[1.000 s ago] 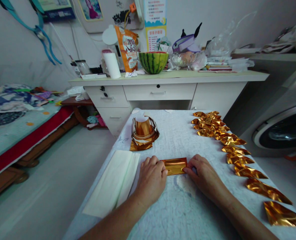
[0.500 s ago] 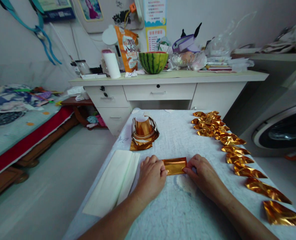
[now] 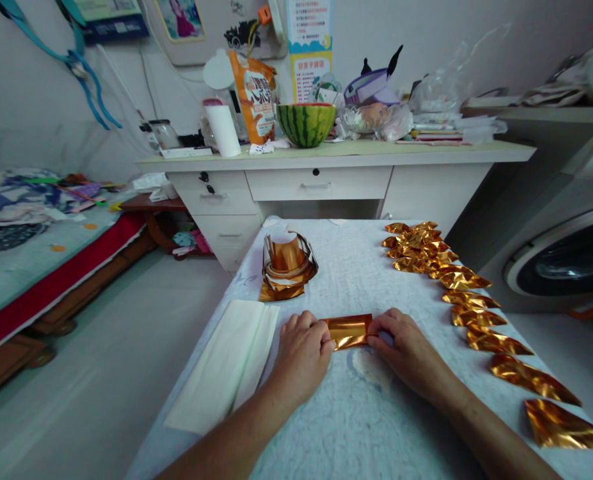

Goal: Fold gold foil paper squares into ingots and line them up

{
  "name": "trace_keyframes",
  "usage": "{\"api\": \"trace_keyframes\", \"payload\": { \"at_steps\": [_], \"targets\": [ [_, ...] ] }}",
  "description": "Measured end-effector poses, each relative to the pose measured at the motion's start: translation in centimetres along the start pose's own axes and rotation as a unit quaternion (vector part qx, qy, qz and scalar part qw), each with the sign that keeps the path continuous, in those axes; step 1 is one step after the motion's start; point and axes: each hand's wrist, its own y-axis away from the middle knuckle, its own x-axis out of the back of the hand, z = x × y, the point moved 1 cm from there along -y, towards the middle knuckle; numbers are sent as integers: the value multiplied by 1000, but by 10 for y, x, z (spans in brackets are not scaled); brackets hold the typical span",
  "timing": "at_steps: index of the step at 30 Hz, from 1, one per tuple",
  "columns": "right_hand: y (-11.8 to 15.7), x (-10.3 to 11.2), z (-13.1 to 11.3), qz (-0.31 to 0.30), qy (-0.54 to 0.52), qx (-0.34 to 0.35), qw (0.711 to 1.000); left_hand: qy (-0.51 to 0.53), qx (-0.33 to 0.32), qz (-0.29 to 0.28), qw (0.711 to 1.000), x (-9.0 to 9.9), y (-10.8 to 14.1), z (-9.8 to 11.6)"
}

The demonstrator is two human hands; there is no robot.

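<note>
A gold foil paper sheet, partly rolled or folded into a narrow strip, lies on the cloth-covered table between my hands. Its left end is pinched by my left hand, fingers curled. My right hand grips the opposite end between thumb and fingers. Beyond my left hand sits a pile of curled gold foil sheets. Folded gold foil pieces with pointed ends run in a line down the table's right side. Off-white paper lies left of my left forearm.
A white desk stands past the table's far edge, bearing a halved watermelon, an orange pouch and plastic bags. To the right is a washing machine; a bed is at the left.
The foil's right end has lifted and curled slightly under my right fingers. Both hands keep their hold in nearly the same place.
</note>
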Motion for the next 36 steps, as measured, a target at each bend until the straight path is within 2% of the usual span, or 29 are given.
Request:
{"api": "trace_keyframes", "payload": {
  "at_steps": [5,9,13,30,36],
  "targets": [
    [1,1,-1,-15,-28,-5,999,27,6,-8,1000,1,0,0],
    [0,-2,-1,-19,-4,-8,1000,64,28,-13,997,0,-2,-1],
    [0,-3,-1,-21,17,-12,1000,88,24,-16,996,-1,-3,-3],
    [0,-3,-9,-9,66,-32,997,18,26,20,999,-7,-2,0],
    [0,-3,-9,-17,68,-39,997,31,37,10,999,-6,-6,-3]
  ]
}}
